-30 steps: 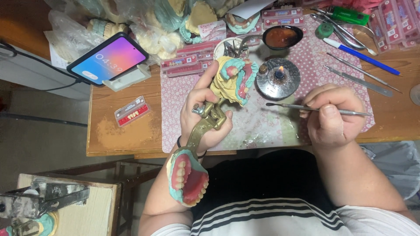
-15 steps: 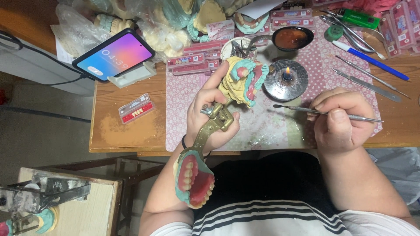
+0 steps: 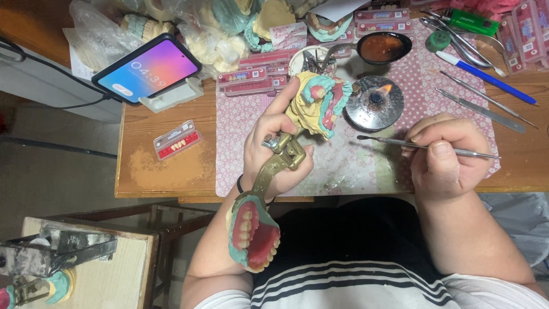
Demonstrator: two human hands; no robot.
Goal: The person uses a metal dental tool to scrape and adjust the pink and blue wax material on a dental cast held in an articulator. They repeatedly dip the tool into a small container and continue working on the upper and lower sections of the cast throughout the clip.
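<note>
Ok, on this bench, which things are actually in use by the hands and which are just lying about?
In use:
- left hand gripping the brass articulator with the denture model
- right hand holding a thin metal instrument
- lit burner

Lying about:
- phone on stand
- blue pen
- tooth card
- bagged casts

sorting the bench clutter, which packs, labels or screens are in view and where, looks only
Phone: propped on a white stand, back left; black rim, blue-to-pink screen.
Small tooth card: bare wood left of the mat; red strip, clear cover.
Long tooth cards: behind the left hand; pink-red strips.
</note>
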